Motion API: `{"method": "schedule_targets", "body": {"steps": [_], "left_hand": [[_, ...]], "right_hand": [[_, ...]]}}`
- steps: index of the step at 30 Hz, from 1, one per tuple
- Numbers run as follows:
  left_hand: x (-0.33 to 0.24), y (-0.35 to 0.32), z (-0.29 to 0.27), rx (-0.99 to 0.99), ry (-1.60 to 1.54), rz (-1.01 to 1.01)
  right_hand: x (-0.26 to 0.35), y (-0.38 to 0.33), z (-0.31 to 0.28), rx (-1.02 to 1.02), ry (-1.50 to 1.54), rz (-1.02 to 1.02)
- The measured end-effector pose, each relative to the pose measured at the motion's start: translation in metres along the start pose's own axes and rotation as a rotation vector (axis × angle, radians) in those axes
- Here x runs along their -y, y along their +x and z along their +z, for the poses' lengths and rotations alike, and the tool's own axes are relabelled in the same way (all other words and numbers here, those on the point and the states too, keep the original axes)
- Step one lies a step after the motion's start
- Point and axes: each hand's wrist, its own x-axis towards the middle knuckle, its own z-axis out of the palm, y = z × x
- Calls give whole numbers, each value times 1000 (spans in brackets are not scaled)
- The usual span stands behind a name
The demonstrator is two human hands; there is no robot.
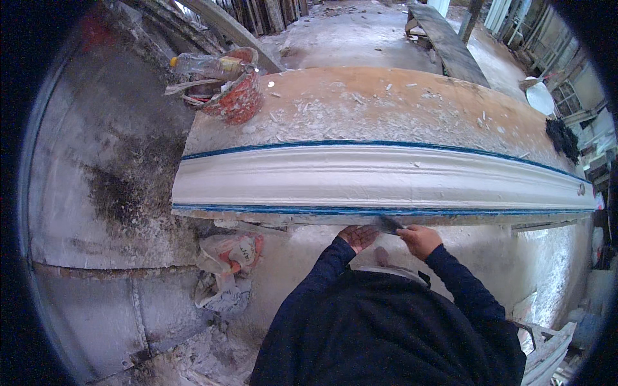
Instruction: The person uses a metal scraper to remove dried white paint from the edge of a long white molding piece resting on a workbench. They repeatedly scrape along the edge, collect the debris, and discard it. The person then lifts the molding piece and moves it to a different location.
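A long white moulding (380, 175) with grooved profiles lies across the table, blue strips running along both of its long edges. My right hand (422, 241) is closed around a small dark brush (389, 225), its dark end pointing left toward the table's near edge. Beside it, my left hand (360, 237) is palm up with the fingers stretched out, holding nothing. Both hands are just in front of the near blue strip (322, 210). Whether the brush touches the left fingertips or the table edge I cannot tell.
White scraps litter the orange-brown tabletop (309, 87) behind the moulding. At its far left corner stands a splattered red bucket (239, 100) holding a plastic bottle (207, 65). Black fibres (562, 139) lie at the right end. Plastic bags (226, 270) sit on the floor, left. A bench (444, 38) stands beyond.
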Motion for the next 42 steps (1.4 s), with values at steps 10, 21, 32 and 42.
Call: {"method": "schedule_targets", "body": {"steps": [10, 21, 32, 42], "left_hand": [[0, -5, -9, 330, 12, -18], [2, -12, -10, 45, 75, 125], [9, -11, -9, -5, 90, 129], [5, -3, -14, 148, 40, 45]], "right_hand": [[25, 5, 0, 80, 13, 38], [27, 15, -9, 164, -141, 64], [9, 12, 1, 142, -106, 36], [12, 23, 5, 195, -226, 84]]}}
